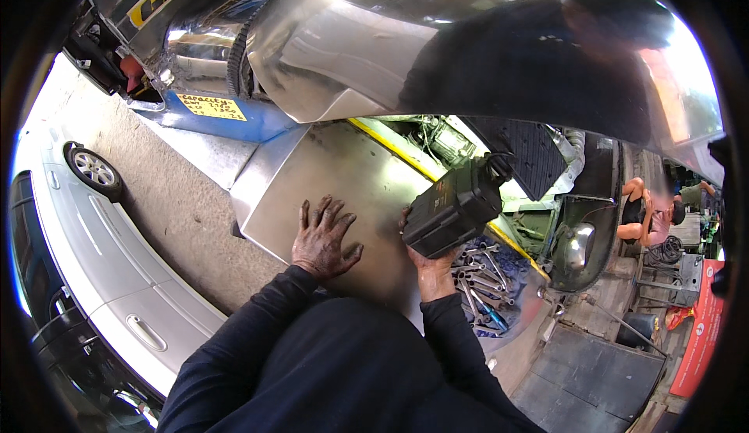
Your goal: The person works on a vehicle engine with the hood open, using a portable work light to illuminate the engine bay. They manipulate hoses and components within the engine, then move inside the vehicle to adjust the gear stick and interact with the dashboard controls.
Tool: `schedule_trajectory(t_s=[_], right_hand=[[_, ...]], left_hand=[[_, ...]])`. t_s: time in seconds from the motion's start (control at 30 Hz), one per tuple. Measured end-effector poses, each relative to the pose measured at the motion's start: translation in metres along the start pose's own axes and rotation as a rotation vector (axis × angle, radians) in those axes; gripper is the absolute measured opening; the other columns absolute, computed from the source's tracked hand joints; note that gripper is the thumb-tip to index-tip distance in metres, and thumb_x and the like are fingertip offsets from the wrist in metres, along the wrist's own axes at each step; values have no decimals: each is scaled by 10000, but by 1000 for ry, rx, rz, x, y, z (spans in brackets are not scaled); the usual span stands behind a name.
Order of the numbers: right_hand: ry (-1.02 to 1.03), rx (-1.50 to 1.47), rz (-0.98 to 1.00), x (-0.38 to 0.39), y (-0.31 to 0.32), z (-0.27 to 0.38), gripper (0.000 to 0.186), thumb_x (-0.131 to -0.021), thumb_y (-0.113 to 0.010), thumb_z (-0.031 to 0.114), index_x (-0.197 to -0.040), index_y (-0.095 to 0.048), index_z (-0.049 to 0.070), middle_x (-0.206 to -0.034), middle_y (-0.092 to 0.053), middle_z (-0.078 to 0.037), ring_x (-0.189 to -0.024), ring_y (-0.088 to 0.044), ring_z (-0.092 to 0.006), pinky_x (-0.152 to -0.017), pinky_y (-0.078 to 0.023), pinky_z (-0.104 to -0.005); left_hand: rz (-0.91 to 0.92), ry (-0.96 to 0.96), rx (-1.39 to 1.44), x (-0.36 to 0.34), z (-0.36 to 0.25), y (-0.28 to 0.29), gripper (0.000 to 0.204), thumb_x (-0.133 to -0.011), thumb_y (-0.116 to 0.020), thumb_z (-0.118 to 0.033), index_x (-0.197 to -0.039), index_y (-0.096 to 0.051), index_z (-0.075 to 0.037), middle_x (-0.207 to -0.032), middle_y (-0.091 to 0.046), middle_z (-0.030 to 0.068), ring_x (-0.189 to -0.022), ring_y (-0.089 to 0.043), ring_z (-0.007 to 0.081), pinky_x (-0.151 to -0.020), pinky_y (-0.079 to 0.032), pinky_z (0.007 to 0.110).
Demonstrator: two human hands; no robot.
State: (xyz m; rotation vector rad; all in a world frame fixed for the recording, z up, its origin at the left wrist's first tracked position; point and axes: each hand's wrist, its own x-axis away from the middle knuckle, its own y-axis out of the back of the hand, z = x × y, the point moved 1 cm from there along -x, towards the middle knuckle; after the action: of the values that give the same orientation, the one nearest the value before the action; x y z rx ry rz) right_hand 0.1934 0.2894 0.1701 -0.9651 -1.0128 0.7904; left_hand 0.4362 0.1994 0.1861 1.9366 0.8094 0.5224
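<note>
Grease-stained and with its fingers spread, my left hand [321, 239] is at the bare metal panel [292, 187]. My right hand [437, 265] grips a black plastic box-shaped part [449, 208] from below and the side. The part has a spout-like piece at its far right end, and its body hides most of my right fingers. Just right of my right wrist, several wrenches [488, 273] and a blue-handled tool [493, 316] lie on a dark blue cloth [515, 265].
Beyond the panel's yellow edge strip [394, 150] is an open engine bay [449, 143]. A shiny metal vehicle body [328, 51] hangs over the far side. A silver car [125, 238] stands on the left. At the far right a person [655, 211] sits near a red banner [700, 328].
</note>
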Motion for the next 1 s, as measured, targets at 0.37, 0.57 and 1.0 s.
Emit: schedule_trajectory(t_s=[0.37, 0.57, 1.0], right_hand=[[6, -11, 222, 63, -17, 23, 636, -991, -557, 548, -1459, -563, 119, -1375, -626, -187, -1167, -604, -499, -893, -578, -617], [-68, 69, 237, 128, 2, 7, 646, -1017, -524, 547, -1504, -502, 123, -1411, -600, -190, -1186, -587, -503, -888, -575, -615], [-402, 278, 273, 121, -30, -146, 652, -967, -579, 571, -1486, -500, 183, -1415, -553, -113, -1291, -476, -431, -1009, -471, -648]], left_hand=[[-71, -12, -7, 1, -3, -5, 626, -857, -690, -488, -1373, -619, -142, -1513, -476, 150, -1519, -300, 354, -1266, -136, 605], [-58, -13, -121, 3, 3, -14, 666, -879, -645, -569, -1405, -604, -162, -1539, -470, 121, -1532, -287, 320, -1270, -123, 605], [-425, -91, 414, 98, 135, 77, 287, -904, -696, -223, -1114, -667, -30, -1134, -674, 156, -1134, -639, 352, -994, -525, 443]])
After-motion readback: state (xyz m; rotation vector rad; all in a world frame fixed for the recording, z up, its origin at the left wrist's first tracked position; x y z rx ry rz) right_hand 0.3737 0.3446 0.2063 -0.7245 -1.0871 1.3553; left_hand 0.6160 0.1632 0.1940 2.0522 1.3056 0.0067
